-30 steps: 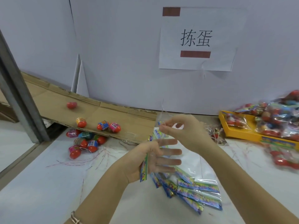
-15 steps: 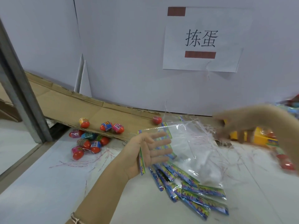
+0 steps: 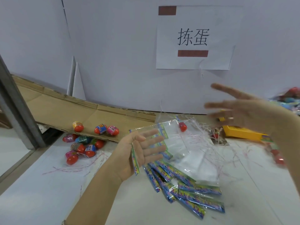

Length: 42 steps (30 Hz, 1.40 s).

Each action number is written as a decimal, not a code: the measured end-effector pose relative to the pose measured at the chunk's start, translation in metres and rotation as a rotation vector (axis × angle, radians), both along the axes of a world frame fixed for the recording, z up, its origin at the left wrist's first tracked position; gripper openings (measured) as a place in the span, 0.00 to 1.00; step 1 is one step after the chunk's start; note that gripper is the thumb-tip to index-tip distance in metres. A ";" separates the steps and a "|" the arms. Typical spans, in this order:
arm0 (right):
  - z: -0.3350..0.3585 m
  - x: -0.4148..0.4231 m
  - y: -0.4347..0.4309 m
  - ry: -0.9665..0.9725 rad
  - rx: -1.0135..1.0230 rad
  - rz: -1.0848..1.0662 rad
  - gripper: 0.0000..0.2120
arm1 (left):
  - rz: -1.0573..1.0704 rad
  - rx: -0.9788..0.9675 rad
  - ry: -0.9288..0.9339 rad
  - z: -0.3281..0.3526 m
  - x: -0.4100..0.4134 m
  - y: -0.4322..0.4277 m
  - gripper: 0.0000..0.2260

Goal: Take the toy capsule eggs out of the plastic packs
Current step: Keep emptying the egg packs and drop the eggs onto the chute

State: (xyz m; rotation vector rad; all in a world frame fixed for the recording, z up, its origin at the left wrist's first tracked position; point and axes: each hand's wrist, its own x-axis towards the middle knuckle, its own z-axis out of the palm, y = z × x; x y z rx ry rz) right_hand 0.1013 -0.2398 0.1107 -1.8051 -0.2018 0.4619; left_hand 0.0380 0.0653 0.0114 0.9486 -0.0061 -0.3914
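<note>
Red-bottomed capsule eggs (image 3: 113, 130), blue-green-edged clear plastic packs (image 3: 201, 190), yellow tray (image 3: 240, 134), brown cardboard (image 3: 65, 109).

Right hand (image 3: 240, 111): motion-smeared, fingertip outlines lost. Its forearm covers the right end of the yellow tray (image 3: 240, 135) and part of the red pieces (image 3: 278, 158) beside it (blurred, not identifiable). Full packs (image 3: 290, 98): cut by the right edge, blurred.

Left hand (image 3: 142, 150): fingers veiled behind the plastic pack (image 3: 172, 137) it pinches.

Red egg (image 3: 183, 127): seen through film; inside the pack or behind it, cannot tell.

Eggs (image 3: 69, 138) under the cardboard (image 3: 65, 109): half hidden. Label print too small to read.
</note>
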 end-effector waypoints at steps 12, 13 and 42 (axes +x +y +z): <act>-0.065 -0.044 0.095 -0.077 0.126 -0.170 0.08 | 0.323 0.233 -0.110 0.017 -0.007 0.004 0.18; -0.063 -0.044 0.100 -0.107 0.104 -0.190 0.09 | 0.498 0.346 -0.201 0.017 -0.006 0.004 0.15; -0.101 0.061 0.090 -0.464 -1.105 -0.394 0.16 | 0.769 0.318 -0.293 0.020 -0.007 0.017 0.24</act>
